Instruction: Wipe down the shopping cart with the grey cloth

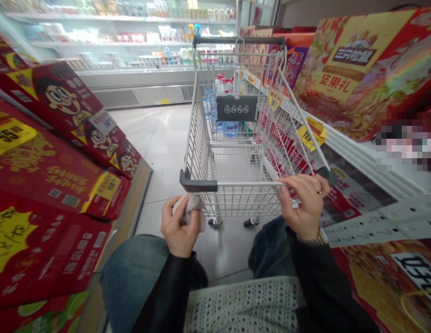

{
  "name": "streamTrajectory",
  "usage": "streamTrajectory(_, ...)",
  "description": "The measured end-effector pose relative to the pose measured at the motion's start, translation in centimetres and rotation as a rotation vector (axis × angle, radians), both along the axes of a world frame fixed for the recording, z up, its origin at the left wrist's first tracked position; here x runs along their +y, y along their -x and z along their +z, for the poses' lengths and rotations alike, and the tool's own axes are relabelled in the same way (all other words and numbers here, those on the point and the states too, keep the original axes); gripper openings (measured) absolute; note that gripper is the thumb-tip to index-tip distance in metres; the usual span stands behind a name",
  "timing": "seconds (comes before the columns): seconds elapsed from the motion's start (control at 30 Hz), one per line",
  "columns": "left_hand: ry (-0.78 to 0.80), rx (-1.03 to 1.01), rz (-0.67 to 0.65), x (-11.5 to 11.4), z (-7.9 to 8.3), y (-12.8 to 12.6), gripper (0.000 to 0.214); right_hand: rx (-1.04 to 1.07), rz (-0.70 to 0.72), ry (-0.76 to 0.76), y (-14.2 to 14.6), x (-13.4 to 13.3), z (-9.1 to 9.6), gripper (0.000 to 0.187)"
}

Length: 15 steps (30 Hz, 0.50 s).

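Observation:
A wire shopping cart [248, 184] stands right in front of me, its grey corner bumpers at the near end and a dark bar across the far end. The visible basket floor holds nothing. My left hand [182, 226] is closed around a crumpled whitish cloth or tissue [196, 213], just below the cart's near left bumper [198, 182]. With its fingers bent over the near top rail, my right hand [302, 203] grips the cart close to its right corner. A ring and a wristwatch [322, 237] show on that side.
Red gift boxes [45, 152] with yellow price tags are stacked at left. A shelf [340, 134] with nut gift boxes [357, 69] runs close along the cart's right side. Beyond the cart are bottled drinks [231, 128] and a refrigerated display [132, 83]. Tiled floor [163, 138] lies left of the cart.

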State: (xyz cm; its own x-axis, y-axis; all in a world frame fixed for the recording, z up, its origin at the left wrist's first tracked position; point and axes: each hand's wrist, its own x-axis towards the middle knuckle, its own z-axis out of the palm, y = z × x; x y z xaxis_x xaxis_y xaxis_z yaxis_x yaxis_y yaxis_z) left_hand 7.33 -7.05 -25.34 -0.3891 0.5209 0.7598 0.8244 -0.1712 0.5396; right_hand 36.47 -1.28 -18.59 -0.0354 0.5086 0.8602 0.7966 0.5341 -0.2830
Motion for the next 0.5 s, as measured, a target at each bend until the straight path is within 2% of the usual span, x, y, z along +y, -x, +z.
streamTrajectory(0.13, 0.029, 0.027, -0.031, 0.1, -0.5, 0.5, 0.035, 0.003, 0.005, 0.001, 0.0, 0.0, -0.1, 0.011)
streamTrajectory(0.27, 0.009, -0.073, 0.02, 0.2, -0.1, 0.7, 0.035, 0.007, 0.007, 0.011, -0.1, 0.0, -0.1, 0.012)
streamTrajectory(0.37, 0.018, -0.097, -0.001, 0.6, 0.0, 0.5, 0.034, -0.002, 0.014, 0.014, -0.1, -0.1, 0.0, 0.012)
streamTrajectory(0.5, 0.02, -0.051, -0.01, 0.3, -1.0, 0.2, 0.034, 0.006, 0.01, 0.014, -0.1, -0.1, 0.0, 0.012)
